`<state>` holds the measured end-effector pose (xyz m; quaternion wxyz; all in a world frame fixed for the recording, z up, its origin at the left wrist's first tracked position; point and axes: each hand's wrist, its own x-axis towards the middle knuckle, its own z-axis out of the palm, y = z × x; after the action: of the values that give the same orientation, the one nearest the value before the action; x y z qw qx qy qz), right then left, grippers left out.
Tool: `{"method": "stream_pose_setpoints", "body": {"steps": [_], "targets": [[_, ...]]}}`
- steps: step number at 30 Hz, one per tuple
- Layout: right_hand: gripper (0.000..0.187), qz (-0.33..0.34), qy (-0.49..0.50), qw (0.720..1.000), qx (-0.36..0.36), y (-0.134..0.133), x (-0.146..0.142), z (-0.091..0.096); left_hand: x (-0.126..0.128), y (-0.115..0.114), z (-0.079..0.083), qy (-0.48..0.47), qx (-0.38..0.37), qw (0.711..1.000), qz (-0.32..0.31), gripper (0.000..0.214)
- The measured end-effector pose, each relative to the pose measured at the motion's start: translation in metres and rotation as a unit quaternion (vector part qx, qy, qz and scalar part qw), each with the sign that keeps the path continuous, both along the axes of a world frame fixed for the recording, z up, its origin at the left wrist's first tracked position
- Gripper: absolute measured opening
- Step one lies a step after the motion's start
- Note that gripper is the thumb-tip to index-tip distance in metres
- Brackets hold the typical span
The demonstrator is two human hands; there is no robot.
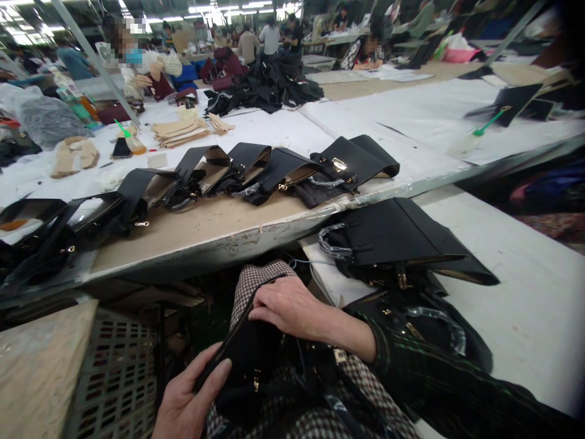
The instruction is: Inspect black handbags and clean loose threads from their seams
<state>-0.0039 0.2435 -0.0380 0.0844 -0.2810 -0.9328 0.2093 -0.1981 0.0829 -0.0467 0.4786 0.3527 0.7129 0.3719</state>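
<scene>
A black handbag [256, 353] with gold-coloured fittings lies on my lap over a checked cloth. My left hand [192, 387] grips its edge at the lower left, thumb on the near side and fingers behind. Farther up the same edge, my right hand [286, 308] is closed on the rim with its fingers curled over. The rim runs slanting between both hands. Part of the bag's lower body is dark and hard to make out. To the right, another black handbag [402, 235] with a plastic-wrapped handle rests on a light table, above one more black bag [425, 329].
Several black handbags [201, 174] line the long white worktable [347, 116] ahead. A grey plastic crate [116, 372] and a worn board [41, 360] stand at lower left. Behind are a black fabric pile [274, 82], a glue bottle [132, 141] and a person [146, 70] with maroon pieces.
</scene>
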Motion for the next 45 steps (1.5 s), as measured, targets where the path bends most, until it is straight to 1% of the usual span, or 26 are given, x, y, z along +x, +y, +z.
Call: {"method": "stream_pose_setpoints", "body": {"steps": [3, 4, 6, 8, 10, 12, 14, 18, 23, 29, 33, 36, 40, 42, 45], "targets": [[0.028, -0.002, 0.008, 1.000, 0.006, -0.001, -0.001, -0.002, -0.007, -0.004, -0.008, 0.018, 0.006, 0.999, -0.032, 0.048], [0.028, -0.001, 0.010, 1.000, 0.006, -0.002, -0.001, -0.002, -0.009, -0.005, -0.011, 0.040, 0.009, 0.999, -0.036, 0.048], [0.028, 0.002, 0.008, 1.000, 0.007, -0.002, -0.002, -0.002, -0.010, -0.009, -0.013, 0.118, 0.017, 0.992, -0.039, 0.048], [0.027, 0.003, 0.001, 1.000, 0.007, -0.003, -0.002, 0.000, -0.009, -0.012, -0.015, 0.217, 0.035, 0.975, -0.040, 0.048], [0.027, 0.003, -0.006, 1.000, 0.005, -0.003, -0.001, 0.001, -0.007, -0.014, -0.015, 0.291, 0.066, 0.953, -0.046, 0.044], [0.027, 0.005, -0.009, 1.000, 0.003, -0.004, -0.001, 0.001, -0.005, -0.015, -0.017, 0.324, 0.105, 0.939, -0.058, 0.039], [0.027, 0.008, -0.008, 1.000, 0.004, -0.004, 0.000, 0.001, -0.005, -0.015, -0.019, 0.335, 0.131, 0.930, -0.073, 0.034], [0.028, 0.006, -0.006, 1.000, 0.005, -0.005, -0.001, 0.001, -0.004, -0.014, -0.024, 0.337, 0.148, 0.926, -0.085, 0.032], [0.028, -0.001, -0.014, 1.000, 0.004, -0.005, -0.003, 0.004, 0.002, -0.012, -0.024, 0.318, 0.156, 0.934, -0.051, 0.028], [0.029, 0.000, -0.010, 1.000, 0.006, -0.004, -0.003, 0.002, 0.005, -0.007, -0.022, 0.295, 0.136, 0.945, -0.034, 0.028], [0.028, -0.010, -0.004, 1.000, 0.009, -0.002, -0.005, 0.000, 0.002, -0.006, -0.021, 0.268, 0.127, 0.955, -0.033, 0.029], [0.028, -0.017, -0.001, 1.000, 0.012, -0.001, -0.005, -0.002, -0.002, -0.006, -0.023, 0.245, 0.117, 0.962, -0.042, 0.031], [0.027, -0.018, 0.004, 1.000, 0.018, 0.000, -0.005, -0.003, -0.008, -0.006, -0.029, 0.230, 0.122, 0.964, -0.061, 0.033], [0.028, -0.020, 0.005, 0.999, 0.024, 0.000, -0.005, -0.003, -0.008, -0.006, -0.030, 0.221, 0.109, 0.967, -0.056, 0.031], [0.026, -0.019, 0.007, 0.999, 0.036, 0.000, -0.007, -0.001, -0.004, -0.005, -0.028, 0.199, 0.095, 0.974, -0.044, 0.029]]}}
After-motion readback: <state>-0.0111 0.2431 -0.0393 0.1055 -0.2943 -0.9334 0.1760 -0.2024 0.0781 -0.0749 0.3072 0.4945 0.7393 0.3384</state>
